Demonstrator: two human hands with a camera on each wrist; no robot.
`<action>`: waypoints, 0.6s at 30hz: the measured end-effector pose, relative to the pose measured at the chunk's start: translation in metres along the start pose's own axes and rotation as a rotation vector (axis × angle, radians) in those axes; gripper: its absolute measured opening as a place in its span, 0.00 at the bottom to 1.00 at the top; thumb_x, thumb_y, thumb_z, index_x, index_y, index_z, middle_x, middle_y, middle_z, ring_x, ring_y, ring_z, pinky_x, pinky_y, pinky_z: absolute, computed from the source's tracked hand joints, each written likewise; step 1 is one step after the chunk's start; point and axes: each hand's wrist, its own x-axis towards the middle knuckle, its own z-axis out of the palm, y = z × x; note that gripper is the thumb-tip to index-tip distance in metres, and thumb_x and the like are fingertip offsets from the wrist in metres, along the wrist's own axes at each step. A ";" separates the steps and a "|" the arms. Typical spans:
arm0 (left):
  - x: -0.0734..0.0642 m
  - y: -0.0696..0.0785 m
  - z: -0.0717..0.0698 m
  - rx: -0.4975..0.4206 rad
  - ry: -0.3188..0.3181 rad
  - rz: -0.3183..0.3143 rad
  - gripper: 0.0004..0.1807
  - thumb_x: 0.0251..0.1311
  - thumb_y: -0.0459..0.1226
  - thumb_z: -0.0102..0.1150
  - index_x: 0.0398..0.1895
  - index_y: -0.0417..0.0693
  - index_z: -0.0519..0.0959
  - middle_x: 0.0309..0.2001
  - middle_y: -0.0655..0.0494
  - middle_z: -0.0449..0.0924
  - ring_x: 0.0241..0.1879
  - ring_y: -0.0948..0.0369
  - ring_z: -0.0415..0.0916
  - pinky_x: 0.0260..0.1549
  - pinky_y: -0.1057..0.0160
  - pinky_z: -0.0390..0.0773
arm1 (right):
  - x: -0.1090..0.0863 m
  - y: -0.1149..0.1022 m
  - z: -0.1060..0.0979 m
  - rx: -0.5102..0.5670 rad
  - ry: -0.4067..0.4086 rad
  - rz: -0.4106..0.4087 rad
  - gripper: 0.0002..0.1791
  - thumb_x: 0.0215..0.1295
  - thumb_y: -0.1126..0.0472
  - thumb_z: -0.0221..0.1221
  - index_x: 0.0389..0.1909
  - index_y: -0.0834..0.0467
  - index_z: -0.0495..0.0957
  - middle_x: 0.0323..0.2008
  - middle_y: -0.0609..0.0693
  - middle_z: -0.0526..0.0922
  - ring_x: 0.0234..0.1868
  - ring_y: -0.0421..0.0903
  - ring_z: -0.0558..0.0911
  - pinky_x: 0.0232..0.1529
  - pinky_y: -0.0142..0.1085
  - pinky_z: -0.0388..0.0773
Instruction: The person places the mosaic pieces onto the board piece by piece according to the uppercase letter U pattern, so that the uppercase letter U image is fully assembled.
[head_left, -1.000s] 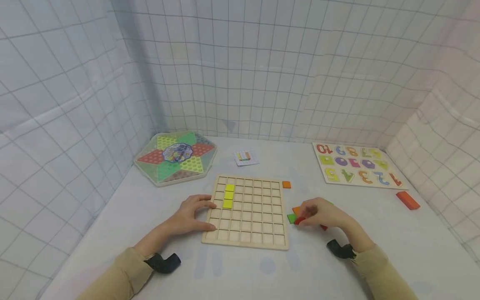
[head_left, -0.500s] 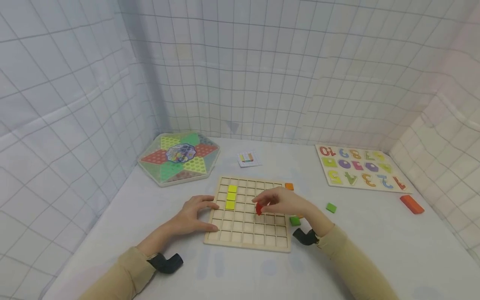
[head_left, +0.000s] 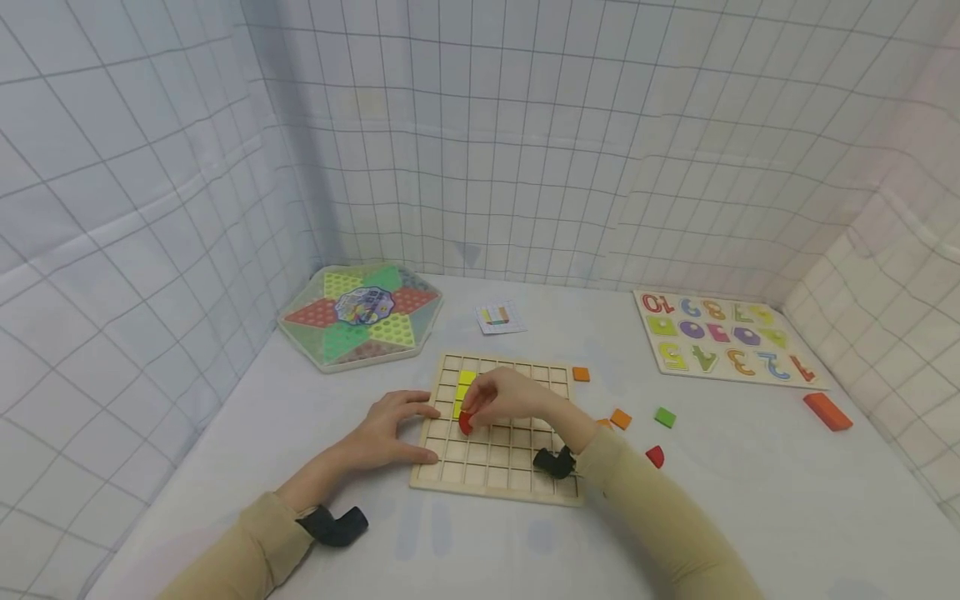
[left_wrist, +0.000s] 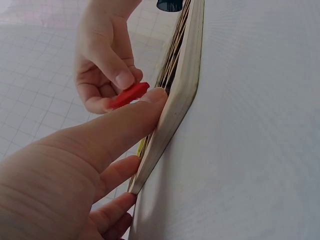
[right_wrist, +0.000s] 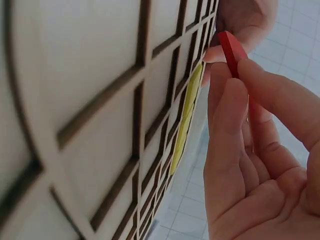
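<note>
A square wooden grid board [head_left: 497, 455] lies on the table, with a column of yellow square tiles [head_left: 467, 378] in its upper left cells. My left hand [head_left: 390, 429] rests at the board's left edge, thumb and fingers spread along the rim. Over the left part of the grid, just below the yellow tiles, my right hand [head_left: 513, 396] pinches a red tile with a curved edge [head_left: 466, 423] between thumb and fingers. The right wrist view has this red tile [right_wrist: 233, 52] tilted at the fingertips, above the board.
Right of the board lie orange tiles [head_left: 620, 418], a green tile [head_left: 665, 417] and a red quarter-round tile [head_left: 655, 456]. Behind are a pattern card [head_left: 501, 317], a hexagonal star-patterned game board [head_left: 360, 317] and a number puzzle [head_left: 723, 337]. A red-orange block [head_left: 828, 412] sits far right.
My right hand picked up the red tile from the loose pieces right of the board and carried it left across the grid. My left hand stays at the board's edge.
</note>
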 end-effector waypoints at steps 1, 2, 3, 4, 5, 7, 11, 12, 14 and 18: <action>0.000 0.000 0.000 0.001 -0.001 0.001 0.31 0.42 0.55 0.71 0.52 0.56 0.78 0.65 0.50 0.62 0.66 0.47 0.52 0.59 0.37 0.48 | 0.003 0.000 0.002 -0.006 -0.001 0.012 0.08 0.54 0.66 0.66 0.36 0.58 0.81 0.30 0.45 0.83 0.33 0.40 0.81 0.36 0.32 0.77; 0.000 0.000 0.000 0.000 -0.001 0.004 0.31 0.42 0.55 0.71 0.52 0.56 0.78 0.65 0.50 0.62 0.66 0.47 0.52 0.59 0.37 0.48 | 0.005 -0.001 0.004 -0.016 -0.001 0.025 0.08 0.54 0.66 0.67 0.36 0.57 0.82 0.30 0.44 0.83 0.32 0.39 0.81 0.35 0.32 0.76; 0.000 0.000 -0.001 0.001 -0.002 0.006 0.31 0.43 0.55 0.71 0.52 0.55 0.78 0.65 0.50 0.62 0.66 0.47 0.52 0.59 0.37 0.48 | 0.008 -0.001 0.005 -0.031 0.001 0.036 0.08 0.54 0.65 0.67 0.36 0.57 0.82 0.30 0.43 0.83 0.32 0.39 0.80 0.35 0.31 0.76; -0.001 0.000 -0.001 -0.002 -0.002 0.008 0.31 0.43 0.54 0.71 0.52 0.55 0.78 0.65 0.50 0.62 0.66 0.47 0.52 0.59 0.37 0.48 | 0.010 -0.002 0.007 -0.048 0.002 0.043 0.08 0.54 0.65 0.67 0.36 0.56 0.82 0.29 0.43 0.83 0.32 0.38 0.80 0.35 0.31 0.76; -0.001 0.000 -0.001 -0.004 -0.002 0.009 0.31 0.43 0.54 0.71 0.52 0.55 0.78 0.65 0.50 0.62 0.66 0.46 0.52 0.59 0.37 0.48 | 0.011 -0.003 0.008 -0.063 0.005 0.049 0.08 0.54 0.64 0.67 0.35 0.56 0.82 0.29 0.42 0.83 0.31 0.38 0.80 0.34 0.30 0.75; -0.001 0.001 -0.001 -0.006 0.001 0.012 0.31 0.43 0.54 0.72 0.52 0.54 0.78 0.65 0.49 0.62 0.66 0.46 0.52 0.59 0.36 0.47 | 0.013 -0.004 0.010 -0.093 0.016 0.058 0.06 0.54 0.64 0.66 0.34 0.55 0.82 0.28 0.42 0.83 0.30 0.37 0.80 0.34 0.30 0.75; 0.000 0.002 -0.001 -0.008 -0.001 0.014 0.31 0.43 0.54 0.72 0.52 0.54 0.78 0.65 0.49 0.62 0.66 0.46 0.51 0.59 0.36 0.47 | 0.014 -0.005 0.013 -0.143 0.039 0.074 0.04 0.54 0.63 0.66 0.31 0.53 0.83 0.25 0.40 0.82 0.28 0.37 0.78 0.32 0.30 0.74; 0.000 0.002 -0.001 -0.005 -0.001 0.016 0.31 0.43 0.54 0.72 0.52 0.54 0.78 0.65 0.48 0.62 0.66 0.46 0.52 0.59 0.36 0.47 | 0.014 -0.005 0.014 -0.159 0.043 0.077 0.03 0.54 0.63 0.66 0.30 0.54 0.84 0.24 0.40 0.82 0.27 0.37 0.78 0.32 0.30 0.74; 0.000 0.001 -0.001 -0.004 -0.001 0.017 0.31 0.43 0.54 0.72 0.52 0.54 0.78 0.65 0.48 0.63 0.66 0.45 0.52 0.58 0.35 0.47 | 0.014 -0.005 0.015 -0.192 0.049 0.086 0.02 0.54 0.62 0.66 0.30 0.53 0.85 0.23 0.39 0.82 0.27 0.37 0.78 0.32 0.30 0.73; 0.000 0.001 0.000 -0.004 0.003 0.017 0.31 0.43 0.53 0.72 0.52 0.53 0.78 0.65 0.47 0.63 0.65 0.44 0.52 0.58 0.35 0.47 | 0.014 -0.005 0.016 -0.242 0.052 0.097 0.02 0.54 0.61 0.67 0.29 0.53 0.85 0.23 0.37 0.81 0.27 0.35 0.77 0.33 0.30 0.73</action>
